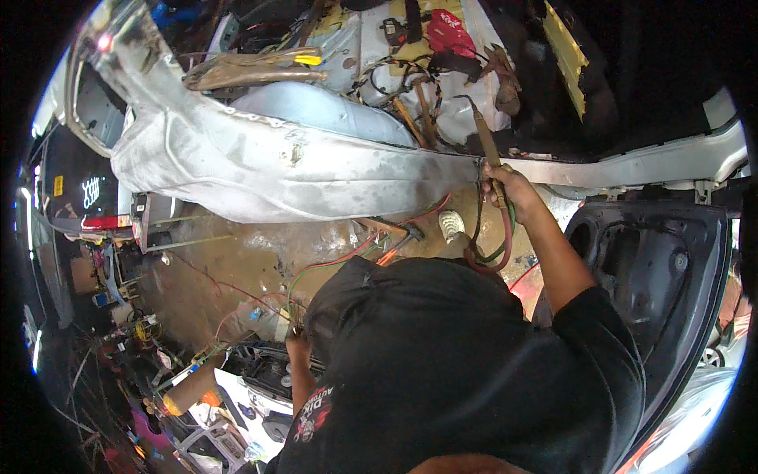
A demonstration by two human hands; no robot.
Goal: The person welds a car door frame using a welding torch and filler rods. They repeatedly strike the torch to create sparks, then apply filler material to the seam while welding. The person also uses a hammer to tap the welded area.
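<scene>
My right hand (509,187) is wrapped round the brass-coloured handle of a gas torch (485,136). The torch points up and away, and its thin bent tip reaches over the car body's sill. A red hose (506,246) and a green hose hang from the torch's lower end beside my wrist. Low at my left side, my left hand (298,346) appears closed; what it holds is too small to make out. In front of me runs the car's bare, grey-white side panel (308,170), with dark smudges near the torch.
Inside the car body lie wiring (387,75), a hammer (426,110), a red bag (450,33) and a brown rolled piece (253,71). A dark open door (659,268) stands at my right. Hoses (332,261) cross the wet floor. Car parts (253,387) crowd the lower left.
</scene>
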